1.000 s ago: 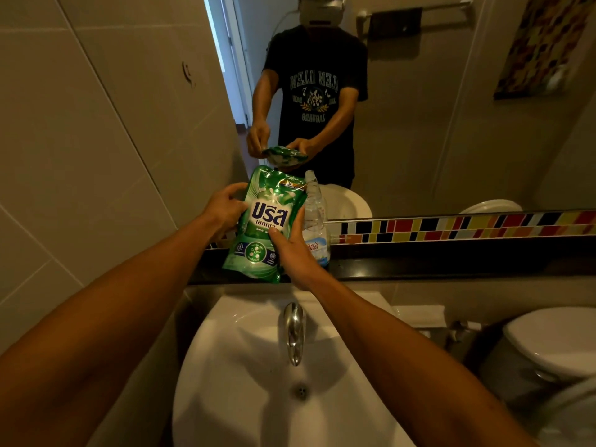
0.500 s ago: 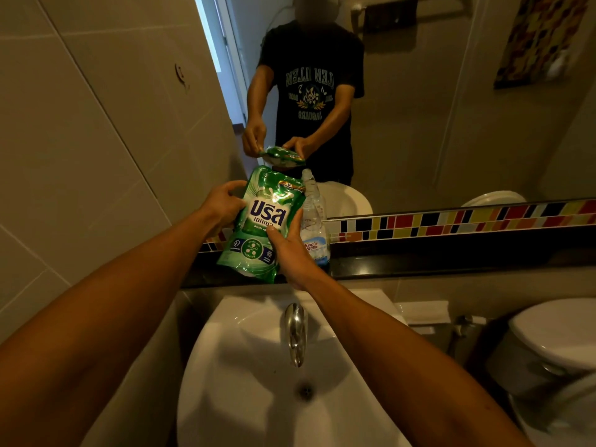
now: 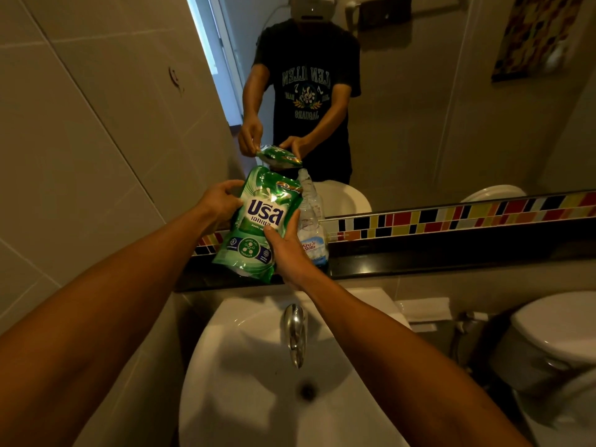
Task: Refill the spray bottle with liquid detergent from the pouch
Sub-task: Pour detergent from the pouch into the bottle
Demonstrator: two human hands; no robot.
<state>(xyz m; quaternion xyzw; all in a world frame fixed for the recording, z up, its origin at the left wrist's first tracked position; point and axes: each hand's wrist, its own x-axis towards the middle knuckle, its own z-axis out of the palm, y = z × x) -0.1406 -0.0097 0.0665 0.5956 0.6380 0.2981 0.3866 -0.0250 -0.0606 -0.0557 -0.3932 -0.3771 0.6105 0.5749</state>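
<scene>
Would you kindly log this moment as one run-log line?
left hand: holds green detergent pouch | right hand: holds pouch | clear plastic bottle: uncapped on black ledge

Head view, facing mirror, down over sink

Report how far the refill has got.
Done: the bottle stands uncapped on the ledge above the sink. In hand: both hands, left and right, hold the green pouch beside the bottle. Left: pouring, which isn't visibly under way, then refitting the spray head, which is not in view.
</scene>
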